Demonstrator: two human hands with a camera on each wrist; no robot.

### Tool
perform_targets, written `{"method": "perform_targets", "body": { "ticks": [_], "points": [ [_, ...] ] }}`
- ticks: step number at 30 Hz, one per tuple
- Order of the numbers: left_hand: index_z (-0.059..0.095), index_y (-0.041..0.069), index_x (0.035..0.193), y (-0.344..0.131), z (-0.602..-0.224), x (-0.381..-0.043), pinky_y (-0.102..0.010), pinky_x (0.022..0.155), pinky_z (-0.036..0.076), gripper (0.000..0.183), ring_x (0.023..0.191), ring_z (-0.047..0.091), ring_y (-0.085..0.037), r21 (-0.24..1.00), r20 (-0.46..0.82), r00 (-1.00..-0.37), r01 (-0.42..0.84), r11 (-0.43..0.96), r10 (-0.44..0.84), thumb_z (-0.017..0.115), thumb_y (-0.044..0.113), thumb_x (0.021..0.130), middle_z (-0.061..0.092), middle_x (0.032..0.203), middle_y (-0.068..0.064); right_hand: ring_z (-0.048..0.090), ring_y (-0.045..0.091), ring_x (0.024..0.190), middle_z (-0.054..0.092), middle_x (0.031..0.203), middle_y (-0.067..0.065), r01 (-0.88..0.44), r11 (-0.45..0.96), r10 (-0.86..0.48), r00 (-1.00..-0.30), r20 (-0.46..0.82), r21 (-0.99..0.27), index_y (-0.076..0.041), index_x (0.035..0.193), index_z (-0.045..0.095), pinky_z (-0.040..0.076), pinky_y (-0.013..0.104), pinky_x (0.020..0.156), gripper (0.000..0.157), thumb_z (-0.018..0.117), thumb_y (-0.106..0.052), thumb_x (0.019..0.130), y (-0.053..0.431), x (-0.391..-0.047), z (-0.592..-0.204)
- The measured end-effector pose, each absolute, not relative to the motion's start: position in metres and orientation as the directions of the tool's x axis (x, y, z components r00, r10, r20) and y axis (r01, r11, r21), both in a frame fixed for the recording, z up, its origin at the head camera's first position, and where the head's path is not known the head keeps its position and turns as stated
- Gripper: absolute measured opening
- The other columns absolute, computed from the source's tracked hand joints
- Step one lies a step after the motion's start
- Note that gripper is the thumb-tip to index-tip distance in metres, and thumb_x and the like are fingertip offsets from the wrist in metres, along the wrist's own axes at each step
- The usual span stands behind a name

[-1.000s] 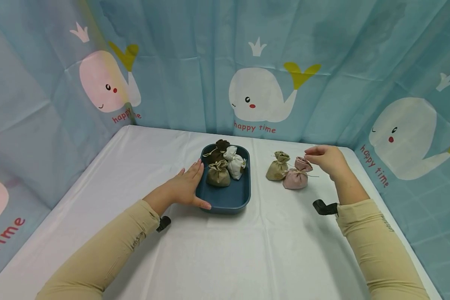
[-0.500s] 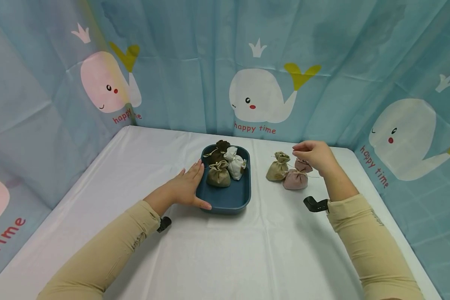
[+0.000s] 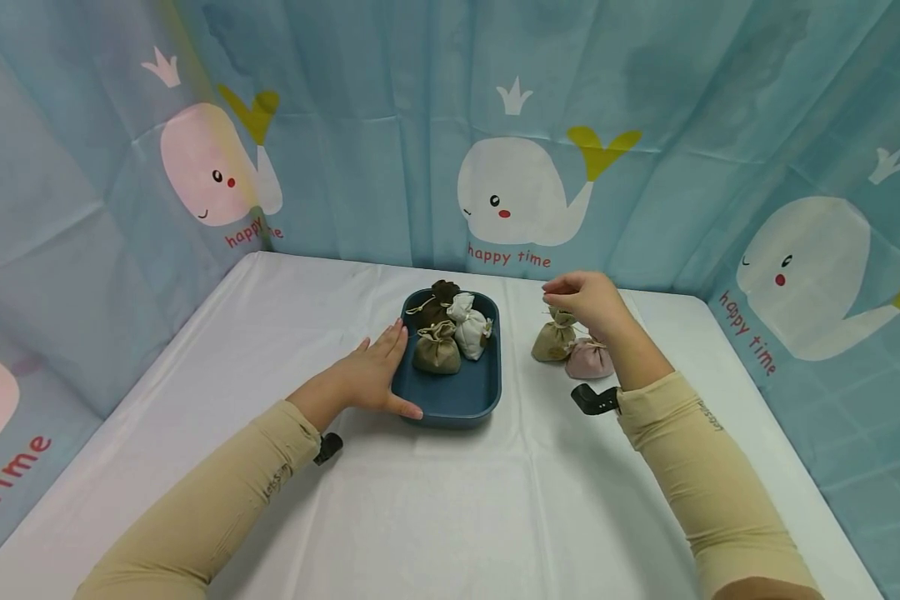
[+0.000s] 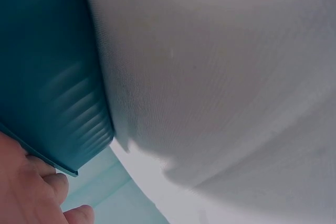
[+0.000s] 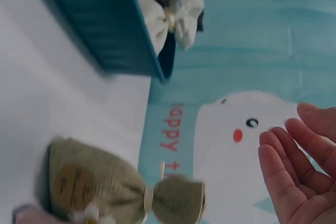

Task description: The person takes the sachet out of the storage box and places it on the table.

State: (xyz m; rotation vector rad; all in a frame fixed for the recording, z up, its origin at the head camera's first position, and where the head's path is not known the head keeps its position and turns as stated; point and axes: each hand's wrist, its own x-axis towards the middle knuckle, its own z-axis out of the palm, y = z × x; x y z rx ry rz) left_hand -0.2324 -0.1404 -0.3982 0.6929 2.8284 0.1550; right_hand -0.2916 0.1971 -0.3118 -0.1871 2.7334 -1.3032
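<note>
My left hand [image 3: 367,371] rests against the left rim of a dark blue tray [image 3: 461,400], fingers spread and straight. Inside the tray sit a brown drawstring pouch [image 3: 432,312], a white pouch [image 3: 471,333] and an olive pouch [image 3: 437,354]. On the cloth to its right stand a green drawstring pouch [image 3: 553,340] and, touching it, a pink pouch [image 3: 589,360]. My right hand [image 3: 592,305] hovers over these two, its fingers loosely bent and holding nothing. It hides the pink pouch's top. In the right wrist view the fingers [image 5: 283,182] are apart from the green pouch's gathered neck.
A white cloth [image 3: 435,508] covers the table. Blue curtains [image 3: 360,167] with printed whales hang close behind its back edge and along the sides. Black wrist cameras [image 3: 594,400] stick out below both hands.
My right hand has moved left, from beside the pink pouch's top to above the green pouch. The left hand, tray and pouches have stayed put.
</note>
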Motion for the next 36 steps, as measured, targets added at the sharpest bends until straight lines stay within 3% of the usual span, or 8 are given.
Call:
{"method": "perform_targets", "body": {
  "ticks": [20, 36],
  "points": [
    [-0.004, 0.001, 0.146, -0.141, -0.399, -0.231, -0.053, 0.108, 0.01, 0.139, 0.14, -0.004, -0.026, 0.155, -0.199, -0.867, 0.433, 0.888, 0.457, 0.04, 0.093, 0.05, -0.013, 0.151, -0.014, 0.06, 0.023, 0.097, 0.065, 0.103, 0.008, -0.14, 0.607, -0.265, -0.964, -0.033, -0.782, -0.009, 0.105, 0.068, 0.045, 0.041, 0.089, 0.022, 0.064, -0.019, 0.086, 0.126, -0.305, -0.325],
    [-0.004, 0.001, 0.146, -0.141, -0.4, -0.232, -0.052, 0.108, 0.011, 0.139, 0.14, -0.003, -0.026, 0.164, -0.181, -0.868, 0.436, 0.885, 0.462, 0.041, 0.092, 0.05, -0.012, 0.152, -0.013, 0.062, 0.022, 0.091, 0.064, 0.102, 0.006, -0.143, 0.648, -0.31, -0.947, -0.088, -0.748, -0.009, 0.101, 0.069, 0.049, 0.038, 0.079, 0.02, 0.065, -0.021, 0.086, 0.095, -0.309, -0.337]
  ]
}}
